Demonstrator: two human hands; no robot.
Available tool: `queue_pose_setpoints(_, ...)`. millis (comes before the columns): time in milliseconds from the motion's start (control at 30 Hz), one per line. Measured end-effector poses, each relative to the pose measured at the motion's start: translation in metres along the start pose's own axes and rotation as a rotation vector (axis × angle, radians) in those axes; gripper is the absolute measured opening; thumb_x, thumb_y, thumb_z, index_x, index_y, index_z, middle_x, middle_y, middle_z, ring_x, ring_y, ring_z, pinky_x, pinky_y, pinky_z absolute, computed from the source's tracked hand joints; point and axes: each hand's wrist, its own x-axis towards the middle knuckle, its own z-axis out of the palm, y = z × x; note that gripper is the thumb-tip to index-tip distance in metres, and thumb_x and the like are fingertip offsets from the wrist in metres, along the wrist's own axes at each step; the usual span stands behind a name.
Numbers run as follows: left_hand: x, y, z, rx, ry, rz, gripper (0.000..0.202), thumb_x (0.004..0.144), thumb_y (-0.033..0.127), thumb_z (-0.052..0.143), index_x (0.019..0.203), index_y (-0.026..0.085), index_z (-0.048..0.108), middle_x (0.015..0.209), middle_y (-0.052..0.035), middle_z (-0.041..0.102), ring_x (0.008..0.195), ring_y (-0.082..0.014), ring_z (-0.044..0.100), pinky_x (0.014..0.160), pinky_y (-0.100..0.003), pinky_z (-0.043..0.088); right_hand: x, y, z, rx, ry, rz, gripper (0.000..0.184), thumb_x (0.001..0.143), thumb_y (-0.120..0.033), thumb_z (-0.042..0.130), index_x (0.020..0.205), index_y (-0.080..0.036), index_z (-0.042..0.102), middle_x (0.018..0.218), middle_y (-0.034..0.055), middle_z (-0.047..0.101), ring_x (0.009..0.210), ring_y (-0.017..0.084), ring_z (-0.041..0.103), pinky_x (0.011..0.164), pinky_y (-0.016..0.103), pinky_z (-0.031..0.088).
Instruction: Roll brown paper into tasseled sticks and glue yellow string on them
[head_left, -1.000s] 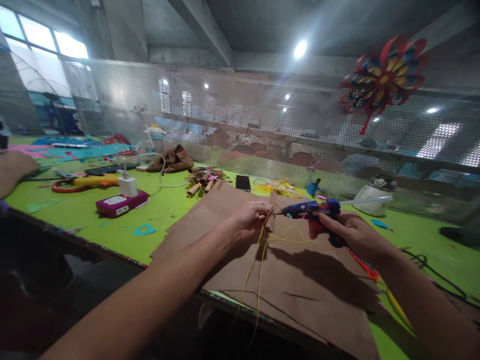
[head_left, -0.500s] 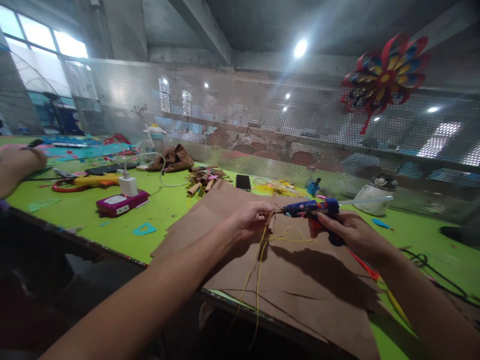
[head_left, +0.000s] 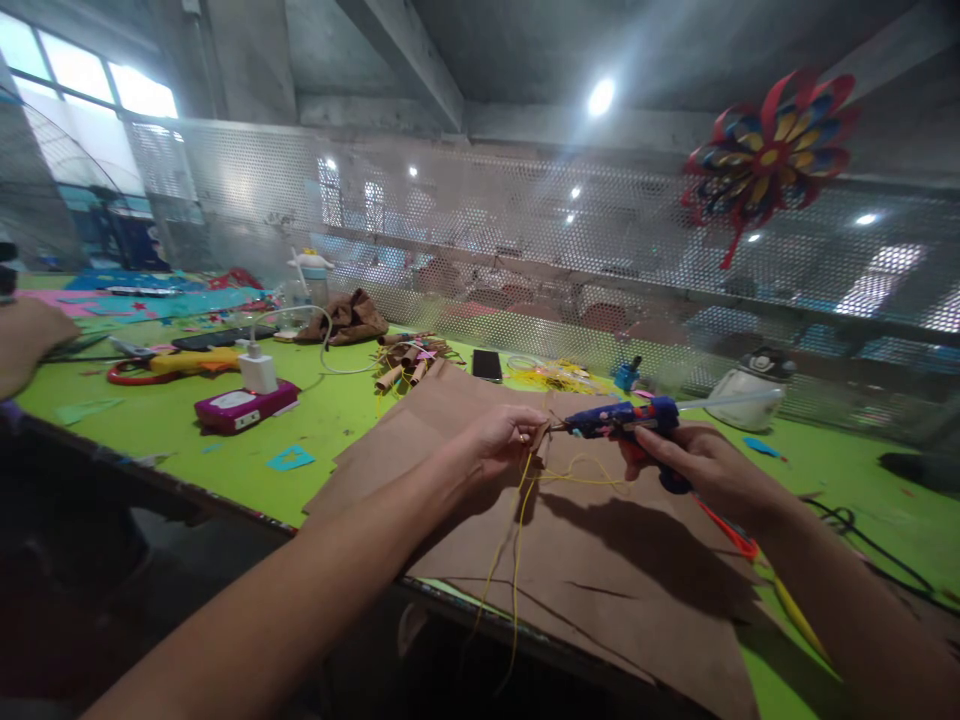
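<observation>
My left hand (head_left: 501, 438) is pinched shut on a small brown paper piece (head_left: 541, 432) with thin yellow strings (head_left: 517, 540) hanging from it over the table edge. My right hand (head_left: 694, 462) grips a blue glue gun (head_left: 626, 420) with a clear glue stick (head_left: 731, 400) poking out of its back. The gun's nozzle touches the brown piece. Both hands hover above a stack of brown paper sheets (head_left: 592, 570) on the green table (head_left: 337, 420).
Left on the table lie a pink box with a white charger (head_left: 244, 398), rolled brown paper tubes (head_left: 405, 360), a black phone (head_left: 487, 365) and coloured scraps. Another person's hand (head_left: 26, 335) rests far left. A white kettle (head_left: 750, 385) stands back right. A paper pinwheel (head_left: 769, 150) hangs on the mesh screen.
My hands have stayed almost still, the glue gun's nozzle held at the brown piece. The other person's hand at the far left shifted slightly.
</observation>
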Motion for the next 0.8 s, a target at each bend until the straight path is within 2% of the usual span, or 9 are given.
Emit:
queue_pose_setpoints(233, 0.0012, 0.0003, -0.0005, 0.011, -0.012, 0.019, 0.009, 0.060, 0.017, 0.063, 0.057, 0.014, 0.055, 0.053, 0.0012, 0.044, 0.048, -0.0079, 0.035, 0.055, -0.028, 0.034, -0.0014, -0.0039, 0.0005, 0.010, -0.021, -0.017, 0.044, 0.087, -0.052, 0.043, 0.073, -0.017, 0.065, 0.071, 0.0069, 0.066, 0.062, 0.015, 0.054, 0.053, 0.028, 0.039)
queue_pose_setpoints(500, -0.0019, 0.0008, 0.0038, 0.047, -0.005, 0.033, 0.009, 0.060, 0.019, 0.064, 0.065, 0.012, 0.060, 0.057, -0.0015, 0.049, 0.052, -0.0113, 0.042, 0.057, -0.029, 0.035, 0.0003, -0.0031, -0.0006, 0.005, 0.006, -0.037, 0.045, 0.087, -0.053, 0.043, 0.070, -0.017, 0.063, 0.071, 0.0069, 0.065, 0.069, 0.018, 0.057, 0.063, 0.030, 0.043)
queue_pose_setpoints(700, -0.0047, 0.0019, 0.0051, 0.015, -0.011, -0.009, 0.007, 0.060, 0.017, 0.062, 0.060, 0.013, 0.057, 0.056, -0.0021, 0.050, 0.050, -0.0103, 0.041, 0.055, -0.028, 0.034, 0.0013, -0.0041, -0.0022, -0.002, 0.027, -0.049, 0.044, 0.086, -0.052, 0.044, 0.068, -0.017, 0.063, 0.070, 0.0066, 0.065, 0.068, 0.018, 0.059, 0.063, 0.029, 0.043)
queue_pose_setpoints(800, -0.0041, 0.0023, 0.0047, 0.017, -0.013, -0.024, 0.007, 0.062, 0.018, 0.062, 0.060, 0.013, 0.058, 0.055, -0.0017, 0.049, 0.049, -0.0099, 0.039, 0.054, -0.028, 0.033, 0.0013, -0.0043, -0.0024, 0.000, 0.031, -0.044, 0.044, 0.086, -0.053, 0.044, 0.067, -0.017, 0.062, 0.069, 0.0059, 0.064, 0.065, 0.017, 0.058, 0.058, 0.028, 0.042)
